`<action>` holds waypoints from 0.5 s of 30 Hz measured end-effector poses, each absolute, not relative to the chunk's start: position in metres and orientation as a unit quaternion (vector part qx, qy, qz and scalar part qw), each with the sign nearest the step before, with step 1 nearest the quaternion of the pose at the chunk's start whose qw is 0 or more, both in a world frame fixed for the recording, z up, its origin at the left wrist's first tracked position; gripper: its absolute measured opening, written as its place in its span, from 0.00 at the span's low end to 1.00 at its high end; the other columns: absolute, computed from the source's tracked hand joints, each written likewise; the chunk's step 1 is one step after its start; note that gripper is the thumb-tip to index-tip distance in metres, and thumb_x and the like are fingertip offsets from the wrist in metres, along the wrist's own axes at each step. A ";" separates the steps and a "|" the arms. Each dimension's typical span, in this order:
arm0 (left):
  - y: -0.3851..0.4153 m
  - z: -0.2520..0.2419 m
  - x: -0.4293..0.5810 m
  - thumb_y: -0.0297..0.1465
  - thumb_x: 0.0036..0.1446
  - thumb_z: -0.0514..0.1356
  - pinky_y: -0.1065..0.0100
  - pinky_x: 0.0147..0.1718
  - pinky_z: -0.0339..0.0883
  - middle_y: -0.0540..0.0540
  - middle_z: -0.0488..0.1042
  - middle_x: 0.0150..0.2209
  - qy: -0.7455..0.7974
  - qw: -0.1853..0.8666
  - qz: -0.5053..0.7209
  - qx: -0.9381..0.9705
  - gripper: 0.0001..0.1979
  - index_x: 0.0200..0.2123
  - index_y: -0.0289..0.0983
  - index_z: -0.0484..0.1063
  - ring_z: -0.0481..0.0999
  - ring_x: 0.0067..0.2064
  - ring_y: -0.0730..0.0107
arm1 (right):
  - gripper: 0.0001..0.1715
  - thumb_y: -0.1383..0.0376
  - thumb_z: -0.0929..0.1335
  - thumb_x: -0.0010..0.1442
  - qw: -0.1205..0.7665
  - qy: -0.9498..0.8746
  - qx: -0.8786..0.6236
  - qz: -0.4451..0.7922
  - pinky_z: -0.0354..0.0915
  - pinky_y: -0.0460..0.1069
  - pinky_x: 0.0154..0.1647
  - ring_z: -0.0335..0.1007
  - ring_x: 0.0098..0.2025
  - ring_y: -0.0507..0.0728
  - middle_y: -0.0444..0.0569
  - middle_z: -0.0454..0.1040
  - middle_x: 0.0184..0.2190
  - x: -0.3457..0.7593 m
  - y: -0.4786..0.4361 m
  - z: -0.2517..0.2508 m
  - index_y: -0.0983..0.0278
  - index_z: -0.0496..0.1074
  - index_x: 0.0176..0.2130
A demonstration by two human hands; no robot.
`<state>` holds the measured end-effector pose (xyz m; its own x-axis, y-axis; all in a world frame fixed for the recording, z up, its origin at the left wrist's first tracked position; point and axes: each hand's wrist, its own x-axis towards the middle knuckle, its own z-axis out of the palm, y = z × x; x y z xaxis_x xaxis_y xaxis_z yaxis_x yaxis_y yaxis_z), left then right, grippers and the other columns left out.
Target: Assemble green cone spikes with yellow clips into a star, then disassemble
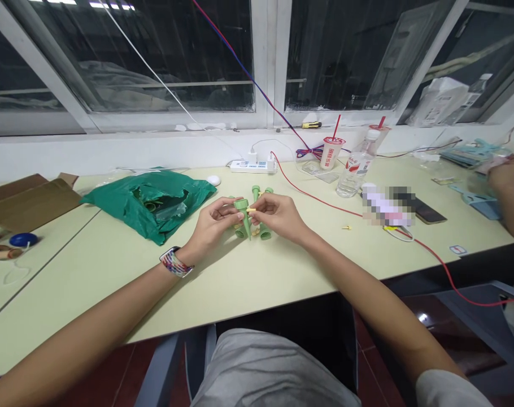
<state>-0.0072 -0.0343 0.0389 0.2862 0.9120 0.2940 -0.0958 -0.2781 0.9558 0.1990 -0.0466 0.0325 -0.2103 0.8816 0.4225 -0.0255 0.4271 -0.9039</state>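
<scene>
Right, a green plastic spike (243,217) was gripped tip-down in the closed fingers of the left hand (214,224), above a pale table (113,277). A small yellow piece (251,210) was pinched by the right hand (278,217), held at the spike's side. More green spikes (265,231) were seen just under the hands, and a green plastic bag (155,206) was seen nearby on the left.

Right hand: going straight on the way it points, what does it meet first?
Probably the green plastic spike in the left hand; the yellow piece pinched by the right hand nearly touches it, depth unclear.
</scene>
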 end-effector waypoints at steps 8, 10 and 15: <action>-0.031 0.038 -0.017 0.37 0.52 0.78 0.62 0.37 0.78 0.49 0.78 0.36 0.282 0.570 0.486 0.600 0.24 0.46 0.41 0.72 0.83 0.34 0.64 | 0.14 0.62 0.75 0.62 0.391 -0.731 -0.450 0.332 0.72 0.50 0.30 0.78 0.29 0.56 0.47 0.81 0.33 0.283 -0.066 0.050 0.61 0.77 0.48; -0.028 0.039 -0.020 0.35 0.51 0.77 0.61 0.37 0.77 0.51 0.77 0.34 0.278 0.583 0.491 0.585 0.24 0.46 0.41 0.70 0.82 0.33 0.65 | 0.08 0.69 0.74 0.60 0.352 -0.754 -0.525 0.179 0.69 0.52 0.33 0.77 0.30 0.57 0.51 0.81 0.32 0.326 -0.079 0.049 0.62 0.79 0.42; -0.022 0.040 -0.021 0.32 0.50 0.77 0.63 0.37 0.76 0.51 0.78 0.33 0.303 0.579 0.501 0.567 0.24 0.45 0.41 0.69 0.83 0.34 0.64 | 0.10 0.74 0.71 0.59 0.277 -0.732 -0.622 0.005 0.68 0.58 0.37 0.77 0.31 0.61 0.57 0.81 0.37 0.401 -0.115 0.036 0.60 0.78 0.36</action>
<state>-0.0208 -0.0222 0.0402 0.3137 0.9244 0.2168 -0.2374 -0.1447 0.9606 0.4011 -0.1149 0.0356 -0.0725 0.9139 0.3994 0.9079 0.2262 -0.3528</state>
